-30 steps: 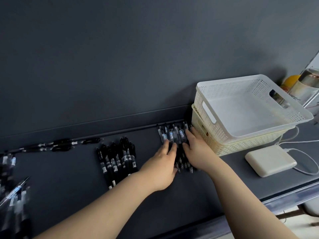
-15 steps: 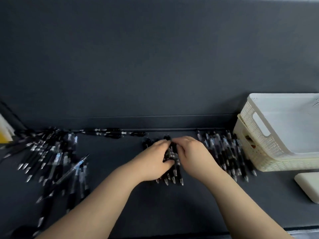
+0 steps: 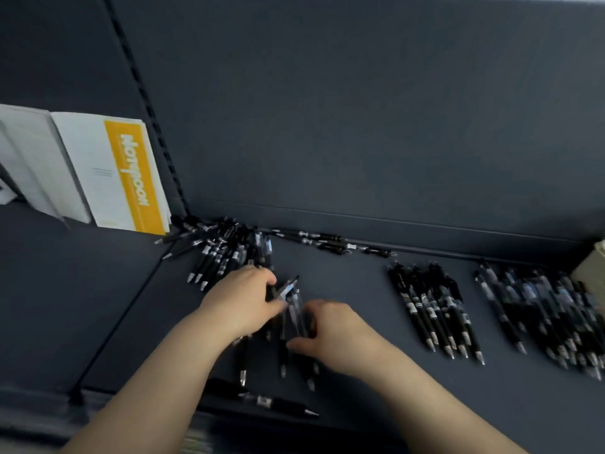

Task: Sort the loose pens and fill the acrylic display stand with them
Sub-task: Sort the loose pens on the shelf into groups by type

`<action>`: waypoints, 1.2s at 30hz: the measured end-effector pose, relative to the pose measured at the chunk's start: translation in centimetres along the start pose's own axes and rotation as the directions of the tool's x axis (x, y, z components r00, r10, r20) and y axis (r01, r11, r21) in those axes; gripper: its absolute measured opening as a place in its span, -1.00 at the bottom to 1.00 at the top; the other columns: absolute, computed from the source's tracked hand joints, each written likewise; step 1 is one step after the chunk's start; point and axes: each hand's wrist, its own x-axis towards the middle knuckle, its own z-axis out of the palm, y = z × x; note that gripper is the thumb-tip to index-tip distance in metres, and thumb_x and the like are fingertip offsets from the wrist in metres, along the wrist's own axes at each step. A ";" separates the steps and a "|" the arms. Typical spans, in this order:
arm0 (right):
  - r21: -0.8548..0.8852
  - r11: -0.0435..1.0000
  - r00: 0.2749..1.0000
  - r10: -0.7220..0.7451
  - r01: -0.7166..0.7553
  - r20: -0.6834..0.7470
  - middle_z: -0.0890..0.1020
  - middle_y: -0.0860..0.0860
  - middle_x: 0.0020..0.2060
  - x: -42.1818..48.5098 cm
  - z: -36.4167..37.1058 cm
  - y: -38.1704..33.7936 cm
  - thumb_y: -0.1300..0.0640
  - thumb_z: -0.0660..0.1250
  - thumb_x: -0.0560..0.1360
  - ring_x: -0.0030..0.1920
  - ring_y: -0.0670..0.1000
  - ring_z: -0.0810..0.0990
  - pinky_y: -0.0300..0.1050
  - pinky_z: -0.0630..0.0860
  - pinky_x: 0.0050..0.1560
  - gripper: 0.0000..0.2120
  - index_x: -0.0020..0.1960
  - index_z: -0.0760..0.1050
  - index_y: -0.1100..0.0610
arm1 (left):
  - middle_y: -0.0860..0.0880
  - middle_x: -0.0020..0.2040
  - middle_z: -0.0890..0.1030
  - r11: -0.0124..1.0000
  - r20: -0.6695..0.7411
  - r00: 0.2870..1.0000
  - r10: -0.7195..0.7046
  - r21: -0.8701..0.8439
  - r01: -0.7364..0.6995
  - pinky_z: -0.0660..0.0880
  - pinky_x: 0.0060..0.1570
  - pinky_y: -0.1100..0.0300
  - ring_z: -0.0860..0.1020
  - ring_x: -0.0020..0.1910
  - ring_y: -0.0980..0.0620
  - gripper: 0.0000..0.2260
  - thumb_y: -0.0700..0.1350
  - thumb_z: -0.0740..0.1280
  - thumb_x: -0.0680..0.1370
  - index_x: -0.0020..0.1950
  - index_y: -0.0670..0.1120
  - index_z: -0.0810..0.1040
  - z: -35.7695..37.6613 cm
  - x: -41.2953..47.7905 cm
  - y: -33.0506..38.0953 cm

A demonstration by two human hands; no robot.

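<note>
Black pens lie in groups on the dark shelf (image 3: 360, 404). Both hands work at a small cluster of pens (image 3: 293, 309) at the centre. My left hand (image 3: 242, 301) grips the upper ends of these pens, fingers curled. My right hand (image 3: 334, 329) curls round their lower parts from the right. A loose heap of pens (image 3: 226, 250) lies behind my left hand. Two aligned rows sit to the right: a middle row (image 3: 432, 306) and a far-right row (image 3: 540, 309), blurred. No acrylic stand is in view.
A white and yellow box (image 3: 121, 175) leans at the back left. A few pens (image 3: 330, 242) lie along the back rail. One pen (image 3: 278, 403) lies crosswise near the front edge. A cream basket corner (image 3: 592, 267) shows at the far right.
The view has swung left; the baskets have almost left the frame. Both hands moved from the middle row of pens to a cluster further left, beside the loose heap.
</note>
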 end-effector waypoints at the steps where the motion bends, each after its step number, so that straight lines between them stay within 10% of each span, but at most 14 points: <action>1: 0.002 1.000 1.000 0.016 -0.016 -0.011 0.54 0.01 -0.07 0.3 0.5 -0.5 -0.07 0.41 0.37 -0.07 0.02 0.54 -0.14 0.45 -0.12 -0.68 0.01 0.46 0.07 | 0.04 0.18 0.50 1.000 0.033 0.999 0.007 0.030 -0.008 0.44 0.13 0.12 0.48 0.16 0.02 -0.59 0.12 0.35 0.48 0.29 0.04 0.45 0.2 -0.1 -0.3; 9: -0.041 0.991 0.991 0.131 -0.130 0.012 0.44 0.06 0.15 0.8 1.4 -2.5 0.02 0.32 0.44 0.18 0.09 0.47 -0.09 0.46 0.12 -0.57 0.26 0.35 0.06 | 0.06 -0.32 0.54 0.990 0.042 0.989 0.142 -0.027 -0.141 0.37 -0.35 0.19 0.51 -0.31 0.04 -0.93 -0.13 0.28 0.46 -0.16 0.03 0.54 0.2 0.8 -2.7; 18: 0.015 0.976 0.976 0.218 -0.218 -0.009 0.37 0.06 0.29 0.5 1.6 -3.0 0.04 0.38 0.41 0.24 0.07 0.42 -0.14 0.43 0.12 -0.35 0.43 0.19 0.02 | 0.11 -0.28 0.43 0.914 0.325 0.856 0.401 -0.205 -0.350 0.38 -0.24 0.11 0.38 -0.33 0.07 -0.83 -0.17 0.14 0.56 -0.12 0.07 0.44 -2.3 -1.2 -5.1; 25: 0.085 0.964 0.966 0.255 -0.251 -0.034 0.44 -0.05 0.02 0.5 1.5 -2.5 0.00 0.44 0.40 0.01 -0.04 0.45 -0.23 0.34 -0.03 -0.31 0.44 0.23 -0.02 | 0.15 -0.36 0.38 0.824 0.557 0.661 0.503 -0.076 -0.562 0.24 -0.43 0.34 0.39 -0.40 0.25 -0.83 0.04 0.42 0.45 -0.02 0.02 0.58 -1.8 -3.4 -4.3; 30: 0.094 0.963 0.962 0.259 -0.252 -0.082 0.47 0.04 0.21 0.5 2.2 -2.8 -0.01 0.44 0.39 0.13 0.03 0.47 -0.21 0.35 0.01 -0.29 0.45 0.21 0.00 | 0.14 -0.33 0.40 0.747 0.498 0.677 0.543 0.081 -0.659 0.32 -0.34 0.20 0.38 -0.33 0.16 -0.86 0.01 0.39 0.45 -0.03 0.01 0.58 -0.5 -3.8 -4.1; 36: 0.089 0.963 0.959 0.263 -0.254 -0.105 0.42 -0.06 -0.02 0.3 2.2 -3.1 0.05 0.42 0.42 -0.03 -0.04 0.44 -0.21 0.35 -0.05 -0.37 0.43 0.27 0.01 | 0.08 -0.12 0.51 0.782 0.441 0.693 0.570 -0.033 -0.623 0.43 -0.21 0.17 0.48 -0.17 0.08 -0.91 -0.06 0.37 0.41 -0.10 0.03 0.52 -1.5 -3.1 -5.1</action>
